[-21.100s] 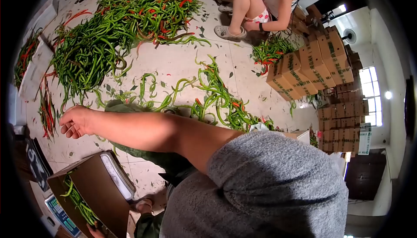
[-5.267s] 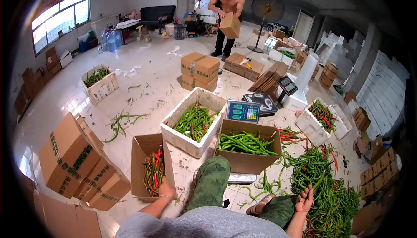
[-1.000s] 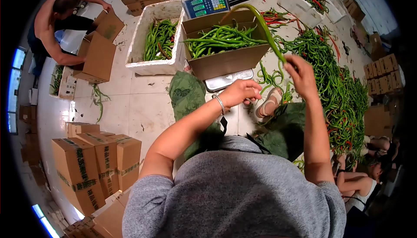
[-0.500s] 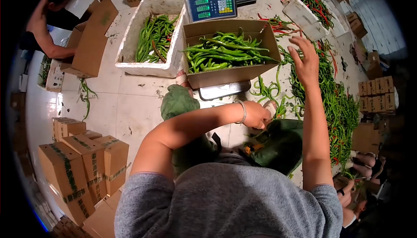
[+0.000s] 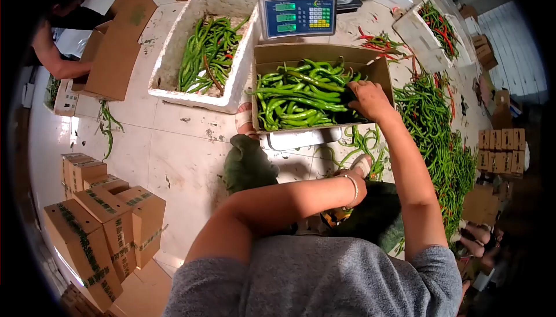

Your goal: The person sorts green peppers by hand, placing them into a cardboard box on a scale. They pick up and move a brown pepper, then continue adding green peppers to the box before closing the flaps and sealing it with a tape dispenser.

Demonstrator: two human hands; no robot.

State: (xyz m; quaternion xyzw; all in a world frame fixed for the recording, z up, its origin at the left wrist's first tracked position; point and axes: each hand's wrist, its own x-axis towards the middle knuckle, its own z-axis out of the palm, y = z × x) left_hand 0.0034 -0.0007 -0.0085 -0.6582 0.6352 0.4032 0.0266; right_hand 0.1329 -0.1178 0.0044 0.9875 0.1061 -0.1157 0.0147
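An open cardboard box (image 5: 315, 133) holds long green chili peppers (image 5: 304, 94) lying mostly lengthwise. At its right end my right hand (image 5: 372, 100) reaches over the wall, thumb and fingers bent around the pepper ends. Under the box a scale's pale platform (image 5: 304, 138) sticks out at the front, and its blue display (image 5: 298, 17) with lit green digits stands behind. My left arm crosses low in front of my body. Beside my right knee is my left hand (image 5: 358, 189), a bracelet at the wrist; its fingers are hidden from view.
A white foam box (image 5: 159, 79) with green peppers stands left of the scale. Loose green peppers (image 5: 443, 160) are heaped at right. Taped cartons (image 5: 110, 218) are stacked at lower left. Another person (image 5: 55, 50) handles an open carton (image 5: 119, 56) at upper left.
My right hand has come down from the air beside the box onto the peppers at its right end. My left hand remains low near my knee. The view has shifted slightly.
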